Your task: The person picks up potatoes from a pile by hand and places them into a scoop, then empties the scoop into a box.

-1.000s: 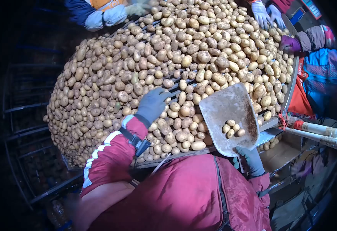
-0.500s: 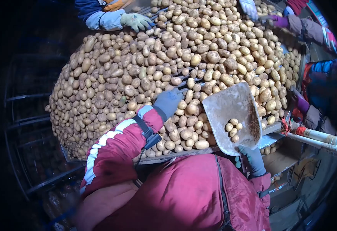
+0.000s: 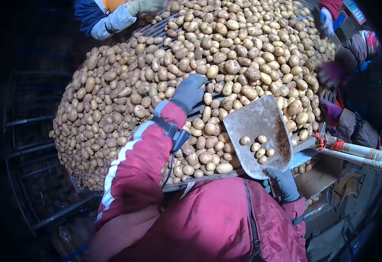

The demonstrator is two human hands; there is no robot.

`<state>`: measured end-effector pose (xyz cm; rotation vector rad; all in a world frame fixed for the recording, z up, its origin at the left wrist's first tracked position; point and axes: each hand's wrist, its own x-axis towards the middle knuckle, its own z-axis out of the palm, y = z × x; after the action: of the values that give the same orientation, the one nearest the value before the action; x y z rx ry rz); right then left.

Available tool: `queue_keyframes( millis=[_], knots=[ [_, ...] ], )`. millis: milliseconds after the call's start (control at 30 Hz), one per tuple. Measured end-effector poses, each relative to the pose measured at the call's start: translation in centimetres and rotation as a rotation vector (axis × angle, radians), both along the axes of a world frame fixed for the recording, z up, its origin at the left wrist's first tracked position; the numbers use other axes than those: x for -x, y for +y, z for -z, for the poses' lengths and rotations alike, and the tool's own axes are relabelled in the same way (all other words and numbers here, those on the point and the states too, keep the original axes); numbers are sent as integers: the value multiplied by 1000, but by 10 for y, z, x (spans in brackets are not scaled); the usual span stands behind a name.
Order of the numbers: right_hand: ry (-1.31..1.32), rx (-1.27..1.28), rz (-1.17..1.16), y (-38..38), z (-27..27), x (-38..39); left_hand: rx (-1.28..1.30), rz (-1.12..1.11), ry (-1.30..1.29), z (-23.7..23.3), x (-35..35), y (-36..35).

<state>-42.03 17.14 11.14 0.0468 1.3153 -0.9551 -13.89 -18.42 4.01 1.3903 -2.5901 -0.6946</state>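
My left hand (image 3: pixel 191 89), in a grey glove, reaches onto the heap of potatoes (image 3: pixel 125 91). Its fingertips are turned away and partly hidden, so what they hold, if anything, does not show. Dark metal bars show through beside it. Wrapped round the handle end of a worn metal scoop (image 3: pixel 247 124) is my right hand (image 3: pixel 284 183), gloved too. Several small potatoes (image 3: pixel 260 148) lie in the scoop, which rests over the heap's near right part.
Co-workers' gloved hands are at the top left (image 3: pixel 145 6), at the top right (image 3: pixel 326 21) and at the right side (image 3: pixel 330 111). White pipes (image 3: pixel 357 153) with red wrapping stick out at the right. A metal frame (image 3: pixel 29 144) stands at the left.
My left hand has moved forward over the heap. One more small potato lies in the scoop, which has shifted slightly left. Co-workers' hands at the top have moved.
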Motion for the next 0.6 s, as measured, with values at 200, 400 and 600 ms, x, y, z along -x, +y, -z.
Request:
queue_keyframes(
  millis=[200,400,600],
  knots=[
    [12,11,-30,1,8,5,362,124,-98,67,-18,-8],
    [66,122,154,-4,7,-6,-853,-85,402,-84,35,18],
    [2,79,65,1,11,5,172,237,-221,17,48,11]
  ],
)
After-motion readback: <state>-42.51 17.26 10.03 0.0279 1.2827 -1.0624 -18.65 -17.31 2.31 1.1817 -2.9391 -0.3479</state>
